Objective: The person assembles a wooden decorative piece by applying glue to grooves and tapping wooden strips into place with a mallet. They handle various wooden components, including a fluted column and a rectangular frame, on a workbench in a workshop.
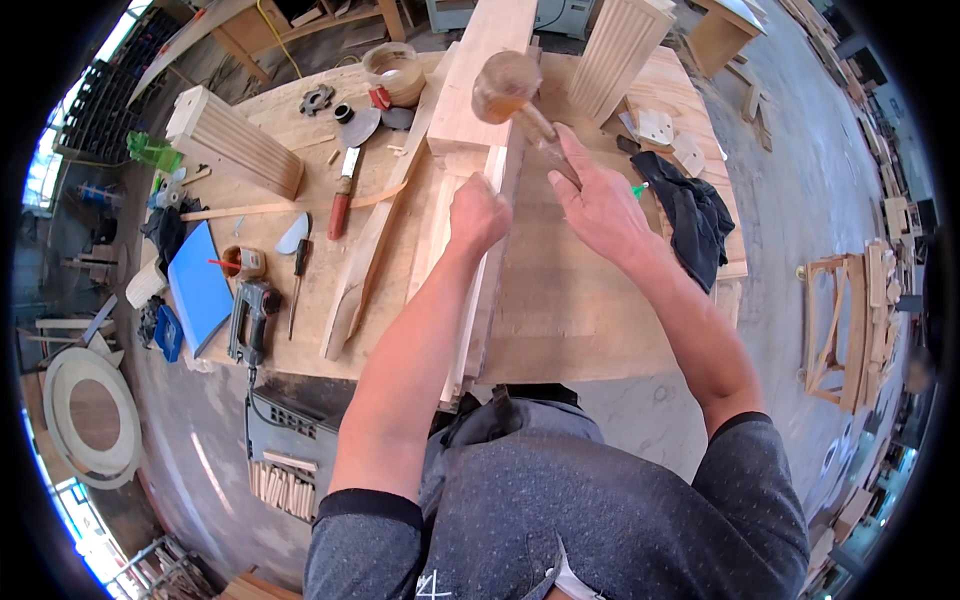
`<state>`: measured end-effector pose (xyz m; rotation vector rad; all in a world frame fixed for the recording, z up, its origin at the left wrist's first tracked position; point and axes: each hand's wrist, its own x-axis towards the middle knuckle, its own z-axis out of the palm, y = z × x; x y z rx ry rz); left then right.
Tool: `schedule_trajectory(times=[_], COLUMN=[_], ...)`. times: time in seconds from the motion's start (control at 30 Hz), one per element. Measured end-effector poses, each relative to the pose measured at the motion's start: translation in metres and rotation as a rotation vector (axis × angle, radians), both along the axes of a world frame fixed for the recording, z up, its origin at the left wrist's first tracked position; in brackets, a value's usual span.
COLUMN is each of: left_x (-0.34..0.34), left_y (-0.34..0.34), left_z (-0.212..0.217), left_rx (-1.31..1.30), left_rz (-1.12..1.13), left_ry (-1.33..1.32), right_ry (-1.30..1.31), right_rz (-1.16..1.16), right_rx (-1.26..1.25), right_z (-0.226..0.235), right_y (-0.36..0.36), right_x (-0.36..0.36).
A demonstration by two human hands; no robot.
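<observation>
pale squared wooden beam (490, 35), long axis running ahead; left hand (480, 212) nearer, closed; right hand (607, 207) gripping brown round-headed mallet (505, 88).

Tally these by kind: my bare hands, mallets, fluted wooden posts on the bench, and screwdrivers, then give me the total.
Bare hands: 2, left hand and right hand
Mallet: 1
Fluted wooden posts: 2
Screwdriver: 1
Total: 6

Bright, fairly even light falling across the counter (570, 320), white glare washing out the windows (85, 530) at the left rim, a pale reflection streaking the floor (208, 460), motion blurring the mallet (505, 88), fisheye curvature bending outer edges, black swallowing the corners
</observation>
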<state>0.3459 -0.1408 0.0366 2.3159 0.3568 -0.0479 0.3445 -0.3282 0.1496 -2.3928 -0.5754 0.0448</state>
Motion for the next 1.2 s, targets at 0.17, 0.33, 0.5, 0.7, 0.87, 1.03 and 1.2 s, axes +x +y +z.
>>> schedule_trajectory(times=[0.17,0.33,0.5,0.7,0.87,1.03,1.2], left_x=[-0.001,-0.004,-0.002,-0.002,-0.004,-0.002,-0.003], left_y=[-0.003,0.001,-0.006,-0.001,-0.006,-0.004,-0.008], left_z=[0.009,0.008,0.016,0.007,0.015,0.007,0.013], left_rx=[-0.065,-0.033,-0.063,-0.001,-0.078,-0.033,-0.067], left_rz=[-0.030,-0.013,-0.014,-0.010,-0.015,0.018,-0.024], left_ry=[0.053,0.054,0.049,0.049,0.038,0.053,0.046], right_ry=[0.089,0.010,0.124,-0.108,0.126,-0.116,-0.075], right_rz=[0.045,-0.053,0.061,-0.003,0.011,-0.037,0.020], right_rx=[-0.208,0.031,-0.254,0.078,-0.295,0.036,-0.078], right_z=[-0.010,0.022,-0.007,0.002,-0.006,0.016,-0.019], right_y=[-0.002,0.010,0.001,0.010,-0.003,0.003,-0.012], right_x=[0.013,-0.001,0.015,0.003,0.017,0.009,0.013])
